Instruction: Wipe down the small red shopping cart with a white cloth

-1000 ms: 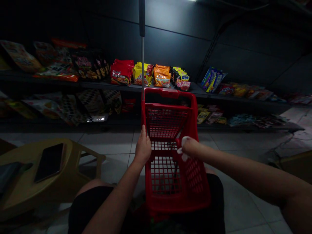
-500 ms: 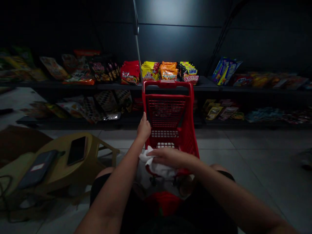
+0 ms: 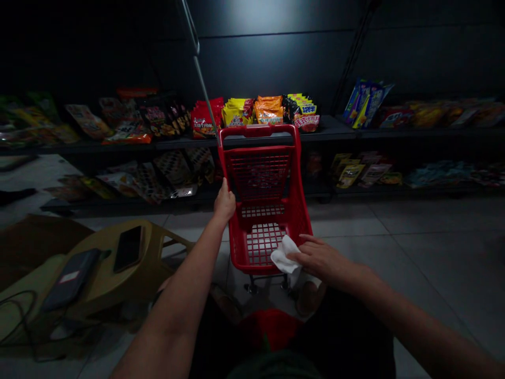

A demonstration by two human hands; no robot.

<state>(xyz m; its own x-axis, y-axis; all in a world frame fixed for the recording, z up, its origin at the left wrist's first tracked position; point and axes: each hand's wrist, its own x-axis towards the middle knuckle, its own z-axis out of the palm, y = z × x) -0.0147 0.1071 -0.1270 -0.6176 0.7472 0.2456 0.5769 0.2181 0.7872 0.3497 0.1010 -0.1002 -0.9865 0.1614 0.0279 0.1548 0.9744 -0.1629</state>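
A small red plastic shopping cart (image 3: 302, 202) stands before me between my knees, its grid basket showing a bare bottom. My left hand (image 3: 224, 202) is closed on the cart's left side edge. Over the near right corner of the basket, my right hand (image 3: 325, 261) holds a crumpled white cloth (image 3: 284, 256) under its fingers. The cloth lies against the front rim. From the handle's left corner a thin metal pole (image 3: 205, 92) rises.
Behind the cart, a dark shelf (image 3: 335, 129) carries snack bags (image 3: 236, 112) on two levels. At left, a yellowish stool (image 3: 155, 239) bears a phone (image 3: 129, 247) and a dark flat case (image 3: 71, 279) beside a cable (image 3: 23, 316). Pale tiles cover the floor.
My right hand has swept the cloth rightward, from the basket's near left corner to its near right. The cart sits slightly further left in view; my left hand keeps its grip.
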